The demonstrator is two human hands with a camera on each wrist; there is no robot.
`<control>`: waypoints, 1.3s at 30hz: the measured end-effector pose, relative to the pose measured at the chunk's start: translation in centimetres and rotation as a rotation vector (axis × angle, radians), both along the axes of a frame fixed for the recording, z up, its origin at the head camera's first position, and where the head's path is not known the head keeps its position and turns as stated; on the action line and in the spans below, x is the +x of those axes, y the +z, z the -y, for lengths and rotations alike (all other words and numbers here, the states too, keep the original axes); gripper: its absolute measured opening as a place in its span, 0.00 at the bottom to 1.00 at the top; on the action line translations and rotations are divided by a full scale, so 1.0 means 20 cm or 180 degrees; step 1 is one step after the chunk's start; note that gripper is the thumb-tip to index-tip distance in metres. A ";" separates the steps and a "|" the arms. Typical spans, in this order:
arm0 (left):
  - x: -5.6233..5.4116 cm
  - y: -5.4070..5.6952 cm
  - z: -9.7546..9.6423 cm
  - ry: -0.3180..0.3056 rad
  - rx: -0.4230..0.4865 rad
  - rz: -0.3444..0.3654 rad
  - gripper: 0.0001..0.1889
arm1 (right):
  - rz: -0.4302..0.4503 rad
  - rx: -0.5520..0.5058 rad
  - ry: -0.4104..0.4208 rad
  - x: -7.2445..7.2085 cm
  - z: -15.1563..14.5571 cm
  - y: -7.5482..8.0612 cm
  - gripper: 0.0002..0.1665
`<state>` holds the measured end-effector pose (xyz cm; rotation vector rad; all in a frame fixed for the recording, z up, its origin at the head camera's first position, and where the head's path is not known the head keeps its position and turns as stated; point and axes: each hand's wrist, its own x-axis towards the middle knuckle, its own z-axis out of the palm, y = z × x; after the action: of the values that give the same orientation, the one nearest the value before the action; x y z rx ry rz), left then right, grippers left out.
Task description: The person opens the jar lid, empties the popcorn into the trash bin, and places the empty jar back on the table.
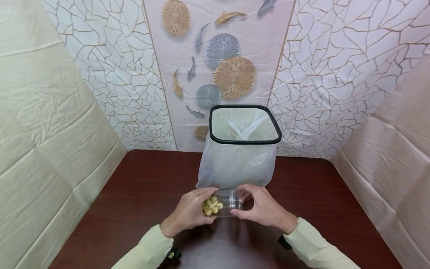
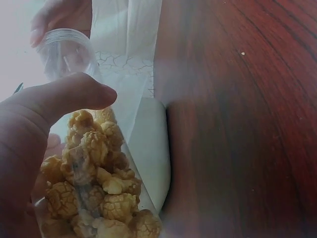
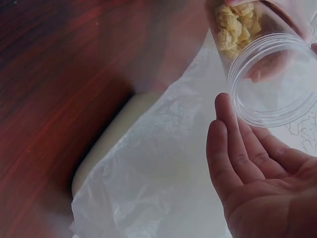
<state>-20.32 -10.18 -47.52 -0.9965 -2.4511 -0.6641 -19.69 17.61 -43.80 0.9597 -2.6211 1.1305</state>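
A clear plastic jar (image 1: 223, 203) lies sideways in the air between both hands, its threaded, lidless mouth (image 3: 272, 79) toward the right hand. Round popcorn (image 2: 94, 173) fills the end on the left. My left hand (image 1: 193, 209) grips that end, with the thumb across the jar's side in the left wrist view. At the mouth, my right hand (image 1: 263, 207) holds the rim between thumb and fingertips, its palm apart from the jar. The right wrist view shows its other fingers (image 3: 220, 158) fairly straight beside the rim.
Just beyond the hands stands a white bin with a black rim (image 1: 246, 142), lined with a translucent bag (image 1: 238, 164) that hangs over its outside. The dark red wooden table (image 1: 144, 179) lies underneath. Patterned and beige cloth walls (image 1: 64, 160) enclose it on several sides.
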 end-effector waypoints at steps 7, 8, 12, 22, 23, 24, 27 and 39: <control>0.00 -0.04 0.01 -0.0023 0.0055 0.0094 0.43 | -0.0075 -0.0017 0.0111 -0.01 0.01 -0.03 0.27; 0.00 -0.05 0.01 -0.0021 0.0061 0.0105 0.43 | -0.0093 -0.0018 0.0117 -0.01 0.02 -0.03 0.27; -0.01 -0.07 0.00 -0.0032 0.0093 0.0121 0.43 | -0.0211 -0.0007 0.0105 -0.02 0.02 -0.05 0.29; -0.01 -0.09 0.00 -0.0033 0.0076 0.0205 0.42 | -0.0490 -0.0019 0.0225 -0.03 0.02 -0.08 0.28; -0.02 -0.09 0.00 -0.0031 0.0069 0.0222 0.42 | -0.0543 -0.0002 0.0238 -0.03 0.02 -0.09 0.28; -0.02 -0.09 0.00 -0.0037 0.0076 0.0246 0.42 | -0.0585 0.0015 0.0249 -0.03 0.03 -0.09 0.29; -0.02 -0.09 -0.01 -0.0057 0.0082 0.0312 0.41 | -0.0732 0.0069 0.0281 -0.03 0.02 -0.09 0.28; -0.06 -0.07 0.02 -0.0528 0.0364 0.1145 0.41 | -0.1682 0.0525 0.0766 -0.02 0.01 -0.02 0.47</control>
<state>-21.53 -10.58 -48.83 -1.1249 -2.6106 -1.1116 -20.11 17.48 -44.15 1.4101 -2.2293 0.5871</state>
